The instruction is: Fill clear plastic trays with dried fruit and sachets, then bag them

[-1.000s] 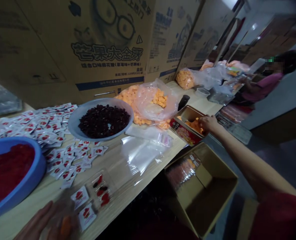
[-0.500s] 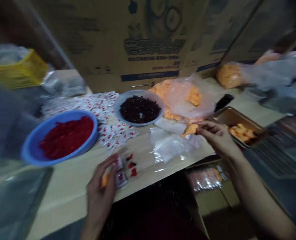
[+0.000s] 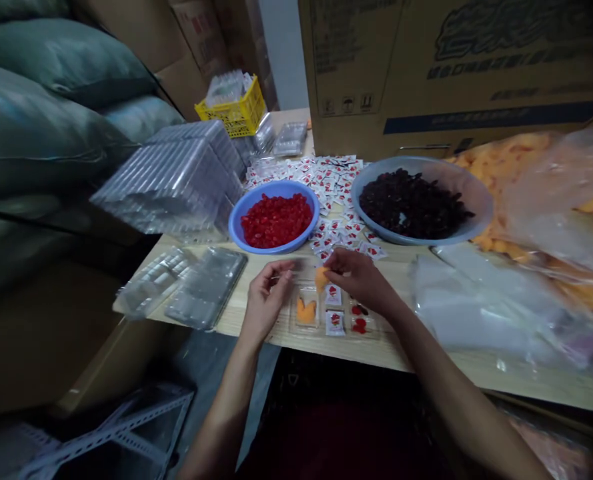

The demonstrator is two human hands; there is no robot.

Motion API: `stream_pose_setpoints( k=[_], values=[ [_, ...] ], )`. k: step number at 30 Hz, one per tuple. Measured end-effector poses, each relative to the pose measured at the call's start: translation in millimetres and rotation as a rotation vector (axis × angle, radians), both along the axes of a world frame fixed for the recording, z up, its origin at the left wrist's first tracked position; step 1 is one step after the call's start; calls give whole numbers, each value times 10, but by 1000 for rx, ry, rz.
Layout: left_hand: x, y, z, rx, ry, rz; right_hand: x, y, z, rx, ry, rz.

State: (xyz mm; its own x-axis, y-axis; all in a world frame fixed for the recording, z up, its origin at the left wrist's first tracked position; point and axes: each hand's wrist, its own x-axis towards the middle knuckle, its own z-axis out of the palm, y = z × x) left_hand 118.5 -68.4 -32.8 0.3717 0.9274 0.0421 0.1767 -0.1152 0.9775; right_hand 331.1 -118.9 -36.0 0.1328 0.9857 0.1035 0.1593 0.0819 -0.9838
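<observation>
On the table's front lies a clear plastic tray (image 3: 347, 333) with compartments. One orange piece (image 3: 305, 311) sits in its left compartment, two white sachets with red print (image 3: 334, 323) in the middle, and red and dark pieces (image 3: 359, 324) at the right. My right hand (image 3: 361, 277) pinches another orange piece (image 3: 321, 278) above the tray's back left. My left hand (image 3: 267, 297) is closed at the tray's left, thumb against fingers; what it grips, if anything, I cannot make out.
Behind the tray stand a blue basin of red pieces (image 3: 276, 223), scattered sachets (image 3: 333, 180) and a bowl of dark pieces (image 3: 413, 203). Orange pieces under plastic (image 3: 516, 157) lie right, beyond plastic bags (image 3: 451, 307). Stacked clear trays (image 3: 176, 177) and a yellow basket (image 3: 246, 110) stand left.
The view has swung left. My right hand has brought the orange piece from the right to over the tray. My left hand now pinches at the tray's left side; an orange piece lies in the left compartment.
</observation>
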Motion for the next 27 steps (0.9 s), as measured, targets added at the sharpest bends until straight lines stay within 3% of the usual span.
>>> stream_pose_setpoints(
  k=[2, 4, 9, 13, 15, 18, 23, 27],
  values=[
    [-65, -14, -51, -40, 13, -25, -45, 91, 8, 12, -96, 50],
    [-85, -76, -115, -106, 12, -73, -139, 130, -51, 0, -22, 72],
    [-77, -193, -246, -208, 0, -136, -404, 18, -408, -54, 293, -23],
    [-80, -150, -236, -170, 42, -116, -497, -148, -631, -107, 434, -84],
    [-75, -124, -201, -93, 93, -119, -511, -219, -657, -112, 373, -106],
    [-51, -134, -176, 42, 250, -96, -519, -312, -620, -82, 119, -178],
    [-38, -260, -211, 114, 420, -26, -522, -425, -561, 25, -154, -209],
    [-94, -226, -61, 315, 477, -97, -499, -462, -544, 86, -213, -194]
  ],
)
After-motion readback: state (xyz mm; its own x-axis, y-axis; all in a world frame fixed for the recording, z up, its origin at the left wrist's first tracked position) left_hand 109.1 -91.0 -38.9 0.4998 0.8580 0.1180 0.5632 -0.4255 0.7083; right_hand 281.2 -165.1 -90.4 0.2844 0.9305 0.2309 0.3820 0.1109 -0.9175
